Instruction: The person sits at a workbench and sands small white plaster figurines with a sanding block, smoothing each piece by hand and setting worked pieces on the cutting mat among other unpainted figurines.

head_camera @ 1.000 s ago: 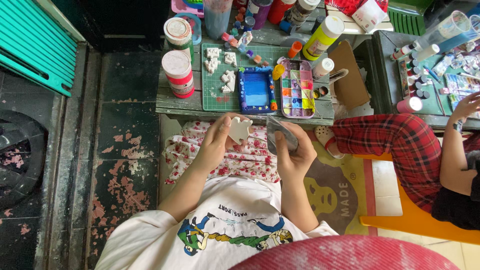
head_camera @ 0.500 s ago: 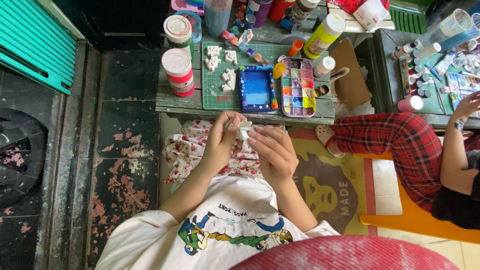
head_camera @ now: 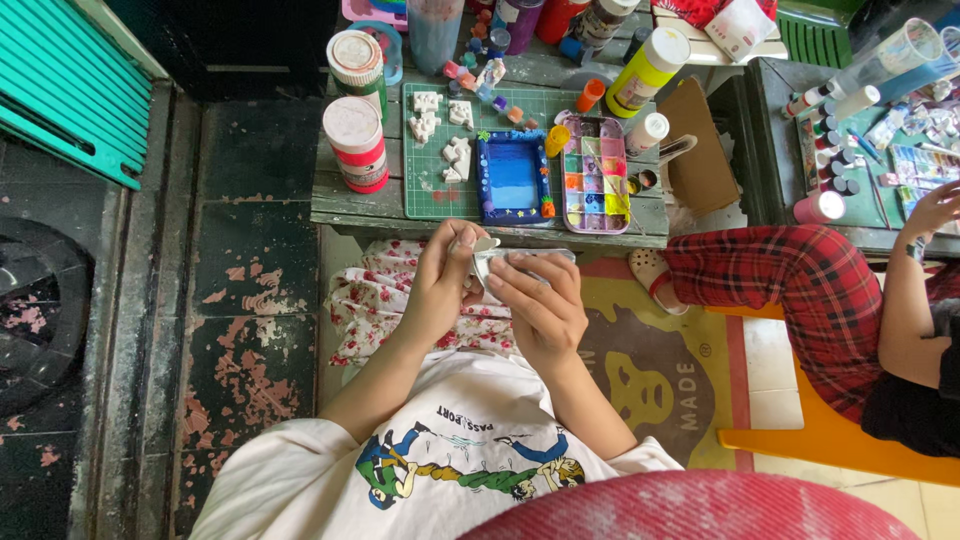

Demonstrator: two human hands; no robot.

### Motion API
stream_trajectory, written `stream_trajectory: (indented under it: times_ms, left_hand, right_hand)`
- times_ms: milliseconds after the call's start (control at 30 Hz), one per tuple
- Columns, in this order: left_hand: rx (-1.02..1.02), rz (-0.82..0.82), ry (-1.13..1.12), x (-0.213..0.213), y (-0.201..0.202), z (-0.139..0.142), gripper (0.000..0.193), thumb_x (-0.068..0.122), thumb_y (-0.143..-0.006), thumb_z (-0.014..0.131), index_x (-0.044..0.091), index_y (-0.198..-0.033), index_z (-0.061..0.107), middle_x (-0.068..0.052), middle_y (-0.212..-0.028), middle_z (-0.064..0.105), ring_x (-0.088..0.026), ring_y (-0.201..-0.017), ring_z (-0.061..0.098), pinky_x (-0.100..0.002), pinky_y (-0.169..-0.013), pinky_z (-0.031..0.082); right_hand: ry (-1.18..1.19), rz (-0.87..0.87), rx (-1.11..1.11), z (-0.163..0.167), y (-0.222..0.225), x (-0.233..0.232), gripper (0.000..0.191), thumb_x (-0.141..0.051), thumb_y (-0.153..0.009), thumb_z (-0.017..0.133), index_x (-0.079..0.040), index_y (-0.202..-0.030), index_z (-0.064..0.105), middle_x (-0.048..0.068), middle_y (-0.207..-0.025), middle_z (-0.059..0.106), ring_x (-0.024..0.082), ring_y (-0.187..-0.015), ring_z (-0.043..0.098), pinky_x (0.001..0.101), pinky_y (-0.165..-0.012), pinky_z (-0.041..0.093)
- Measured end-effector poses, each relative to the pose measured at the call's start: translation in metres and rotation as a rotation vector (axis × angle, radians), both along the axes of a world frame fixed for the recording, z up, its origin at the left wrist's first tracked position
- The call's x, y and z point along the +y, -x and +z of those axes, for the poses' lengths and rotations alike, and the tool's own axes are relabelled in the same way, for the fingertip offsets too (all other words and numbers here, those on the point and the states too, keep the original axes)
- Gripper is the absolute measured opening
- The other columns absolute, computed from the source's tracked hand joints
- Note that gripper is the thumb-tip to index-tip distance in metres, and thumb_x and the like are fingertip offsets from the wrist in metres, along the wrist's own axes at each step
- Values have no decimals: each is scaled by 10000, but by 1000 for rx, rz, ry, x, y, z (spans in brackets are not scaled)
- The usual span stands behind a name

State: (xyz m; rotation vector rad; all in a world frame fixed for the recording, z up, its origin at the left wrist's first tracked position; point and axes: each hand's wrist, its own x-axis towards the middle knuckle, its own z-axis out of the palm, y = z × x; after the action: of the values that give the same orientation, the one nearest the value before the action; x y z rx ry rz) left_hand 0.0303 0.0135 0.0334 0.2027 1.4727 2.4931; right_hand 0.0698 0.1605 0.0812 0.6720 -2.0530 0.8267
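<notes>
Just below the front edge of the weathered green wooden desk (head_camera: 360, 205), a small white clay piece (head_camera: 481, 258) is pinched between the left hand (head_camera: 440, 285) and the right hand (head_camera: 535, 300), both closed around it, near the blue rectangular frame (head_camera: 514, 176)

Bench edge (head_camera: 400, 215) bare; blue frame (head_camera: 513, 175) blocks centre.

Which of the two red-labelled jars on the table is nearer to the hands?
The front jar, beside the green mat; the other jar stands behind it.
</notes>
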Motion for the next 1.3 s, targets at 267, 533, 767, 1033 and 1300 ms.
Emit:
stream_trajectory:
  times_ms: [267,533,767,1033,1300]
  left_hand:
    - [55,16,-1,2,-1,1,255,320,-1124,468,80,-1111,555,21,-797,563,-23,-622,477,-194,-498,379]
    - [67,38,56,0,-2,5,253,321,-1123,485,82,-1108,564,23,-782,551,-22,-616,480,-192,-493,390]
    - [171,62,216,-3,-5,17,228,301,-1104,502,82,-1140,554,20,-809,556,-33,-618,492,-202,-528,413]
    - [366,82,398,-5,-5,16,166,203,-1111,532,49,-1167,561,-24,-824,583,-63,-630,527,-242,-561,439]
    - [836,207,585,-9,0,19,385,-58,-903,729,17,-1228,536,-169,-1135,623,-327,-1059,674,-389,-860,543]
  right_hand:
    - [-3,-30,13,1,-2,2,210,48,-828,741,-43,-1015,774,79,-1086,770,261,-1067,704,436,-973,499]
    - [-4,-57,22,4,-1,-1,204,45,-828,744,-54,-1002,781,76,-1078,772,261,-1058,703,427,-970,487]
    - [51,-49,-18,14,-3,6,182,54,-860,731,-37,-1014,767,72,-1082,772,264,-1074,711,427,-989,496]
    - [-20,-29,-9,17,-7,11,210,57,-843,718,-47,-1016,776,92,-1070,773,288,-1070,715,437,-998,488]
    - [461,-102,-144,7,-16,29,275,168,-948,662,26,-1182,685,174,-1136,754,249,-1063,727,334,-972,569]
